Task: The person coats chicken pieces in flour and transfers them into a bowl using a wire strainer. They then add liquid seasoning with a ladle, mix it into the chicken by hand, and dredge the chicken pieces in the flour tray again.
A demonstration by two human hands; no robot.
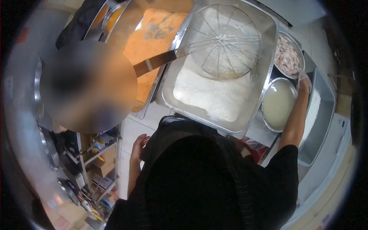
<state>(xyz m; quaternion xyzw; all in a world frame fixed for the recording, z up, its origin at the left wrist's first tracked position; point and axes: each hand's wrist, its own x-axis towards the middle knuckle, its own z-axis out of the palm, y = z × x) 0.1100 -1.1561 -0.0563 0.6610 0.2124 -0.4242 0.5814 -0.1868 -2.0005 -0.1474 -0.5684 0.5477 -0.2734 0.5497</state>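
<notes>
My right hand [303, 81], in a clear plastic glove, is at the rim of a metal bowl of pale raw meat pieces [286, 56]. Its fingers are too indistinct to show a grip. Just below it is a metal bowl of cloudy pale liquid [279, 104]. My left hand [139, 145] hangs low beside my body, fingers loosely bent and apart, with nothing in them. Ahead of me, a round wire strainer [230, 42] with a wooden handle [155, 64] rests across a deep metal tray [165, 100] of white powder [214, 94].
Left of the powder tray is another metal tray holding orange powder [147, 42]. A grey tub [326, 100] with white powder stands at the far right. A metal shelf rack [100, 153] with boxes is at lower left. A blurred round patch hides part of the left side.
</notes>
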